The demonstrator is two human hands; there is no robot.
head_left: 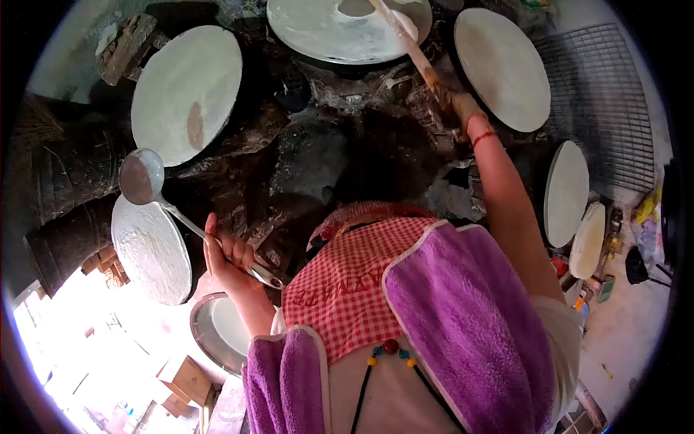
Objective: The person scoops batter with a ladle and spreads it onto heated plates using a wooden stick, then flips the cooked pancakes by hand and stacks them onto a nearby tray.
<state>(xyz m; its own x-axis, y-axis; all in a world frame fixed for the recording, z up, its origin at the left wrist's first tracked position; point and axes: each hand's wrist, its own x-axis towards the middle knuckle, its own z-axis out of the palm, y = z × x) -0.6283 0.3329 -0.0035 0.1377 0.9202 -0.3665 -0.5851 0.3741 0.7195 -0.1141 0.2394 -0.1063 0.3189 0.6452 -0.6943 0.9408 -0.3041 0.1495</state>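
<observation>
Holding ladle [141,176] in L hand [230,265], basin [198,343] w/ pale contents nearby.

One griddle [325,40] lies at the stove [311,155]'s far side, the spreader [407,45] over it; the ladle [142,177] hangs left, before two griddles [181,79].

Glaring light [72,333] lower left, brown box [188,377] amid it; wire grid [603,108] upper right; pale wall [69,61] upper left.

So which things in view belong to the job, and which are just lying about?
Job:
ladle, in left hand
wooden tool, in right hand
top coated disc
probably other coated discs, basin

Apparently just lying about:
brown box
wire mesh
</observation>
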